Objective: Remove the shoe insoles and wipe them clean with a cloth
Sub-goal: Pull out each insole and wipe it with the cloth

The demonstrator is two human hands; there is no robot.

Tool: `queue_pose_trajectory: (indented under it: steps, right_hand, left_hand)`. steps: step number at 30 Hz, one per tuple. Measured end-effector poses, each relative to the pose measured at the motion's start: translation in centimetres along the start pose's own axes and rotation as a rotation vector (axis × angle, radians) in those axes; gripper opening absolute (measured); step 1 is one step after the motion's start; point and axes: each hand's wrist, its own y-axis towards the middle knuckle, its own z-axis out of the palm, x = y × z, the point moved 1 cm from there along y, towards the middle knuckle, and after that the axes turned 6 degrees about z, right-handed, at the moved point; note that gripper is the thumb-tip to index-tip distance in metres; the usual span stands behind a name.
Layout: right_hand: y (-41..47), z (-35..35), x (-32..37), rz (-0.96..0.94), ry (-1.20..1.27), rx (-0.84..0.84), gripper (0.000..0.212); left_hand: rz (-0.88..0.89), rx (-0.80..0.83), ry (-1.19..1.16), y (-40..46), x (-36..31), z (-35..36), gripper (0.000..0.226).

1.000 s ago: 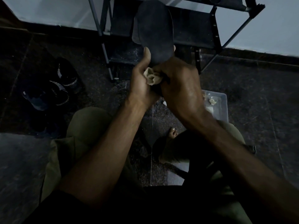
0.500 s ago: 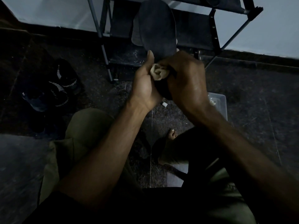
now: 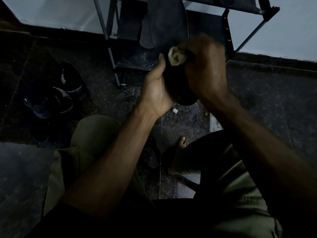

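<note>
A dark insole [image 3: 167,23] stands upright in front of me, its upper end near the top of the view. My left hand [image 3: 155,91] grips its lower part from the left side. My right hand [image 3: 205,69] is closed on a small bunched pale cloth [image 3: 176,55] and presses it against the insole's face about halfway up. The right hand is blurred. The insole's lower end [image 3: 184,100] shows dark between both hands.
A pair of dark shoes with white stripes [image 3: 56,93] lies on the floor at left. A metal shoe rack [image 3: 111,54] stands behind the insole. A small white piece [image 3: 175,111] lies on the floor. My bare foot [image 3: 180,150] is below; a clear tub [image 3: 215,123] is partly hidden by my right arm.
My right hand has slid the cloth upward along the insole, away from me. The left hand keeps its hold on the lower part.
</note>
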Motion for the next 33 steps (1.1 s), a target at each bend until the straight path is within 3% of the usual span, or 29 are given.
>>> queue_pose_trajectory:
  steps: [4,10,16,22,25,29,33]
  right_hand:
    - [2.0,-0.2,-1.1,0.027,-0.060,-0.083,0.024]
    - [-1.7,0.5,0.9,-0.063,-0.021,0.089,0.033]
    - [2.0,-0.7,-1.3,0.011,-0.077,-0.073,0.022]
    - [-1.3,0.1,0.5,-0.087,-0.054,0.078,0.027]
    - [-0.5,-0.3,0.4,-0.071,-0.025,0.054,0.041]
    - [2.3,-0.3,-1.5,-0.005,-0.114,-0.018,0.026]
    - [1.2,0.1,-0.9,-0.026,-0.086,-0.027,0.023]
  left_hand:
    - [-0.018,0.047,0.006,0.1,0.0,0.0,0.048]
    - [-0.006,-0.057,0.000,0.1,-0.2,-0.1,0.055]
    - [-0.007,0.048,0.034,-0.3,0.1,0.5,0.047]
    - [-0.014,-0.049,0.021,0.0,-0.3,0.2,0.048]
    - [0.009,-0.031,0.040,-0.2,-0.2,0.4,0.050]
    - [0.012,0.044,0.036,-0.3,-0.2,0.5,0.047]
    - [-0.003,0.015,0.048,-0.3,-0.4,0.4,0.046]
